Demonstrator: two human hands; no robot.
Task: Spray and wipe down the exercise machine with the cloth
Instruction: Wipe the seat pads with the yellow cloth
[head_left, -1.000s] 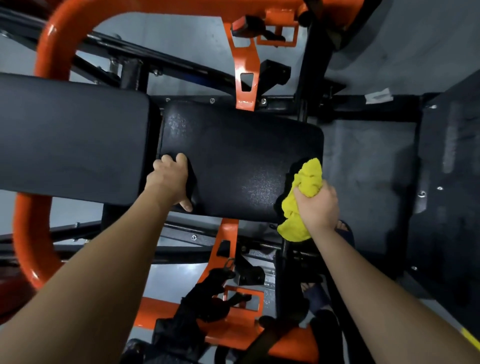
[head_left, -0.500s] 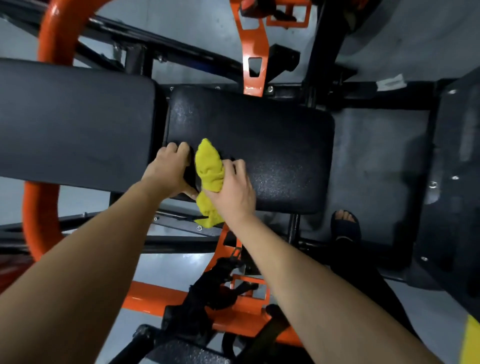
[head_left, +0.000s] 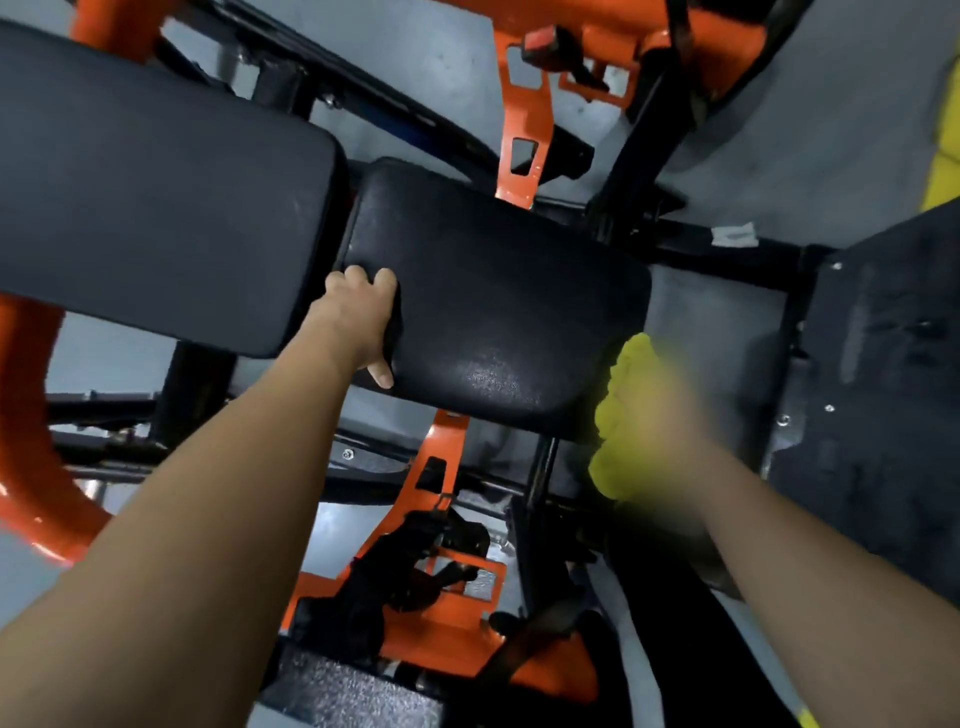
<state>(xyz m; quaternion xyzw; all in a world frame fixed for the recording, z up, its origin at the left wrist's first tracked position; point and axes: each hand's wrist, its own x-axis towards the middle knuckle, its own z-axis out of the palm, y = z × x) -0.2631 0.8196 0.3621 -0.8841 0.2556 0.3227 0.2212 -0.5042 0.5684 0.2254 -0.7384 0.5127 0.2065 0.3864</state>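
The exercise machine has a black padded seat (head_left: 498, 291) in the middle and a longer black back pad (head_left: 156, 208) to its left, on an orange and black frame. My left hand (head_left: 363, 322) grips the seat's left edge, fingers curled over the gap between the pads, thumb on the near side. My right hand (head_left: 660, 441), blurred by motion, holds a bunched yellow cloth (head_left: 618, 415) at the seat's near right corner. No spray bottle is in sight.
An orange bracket (head_left: 522, 140) rises behind the seat and another orange bracket (head_left: 436, 467) sits below its near edge. A curved orange tube (head_left: 31, 441) runs at the left. A black footplate (head_left: 883, 389) lies to the right on the grey floor.
My right hand has swept the yellow cloth from beside my left hand across the seat to its near right corner. My left hand keeps its grip on the seat's left edge.
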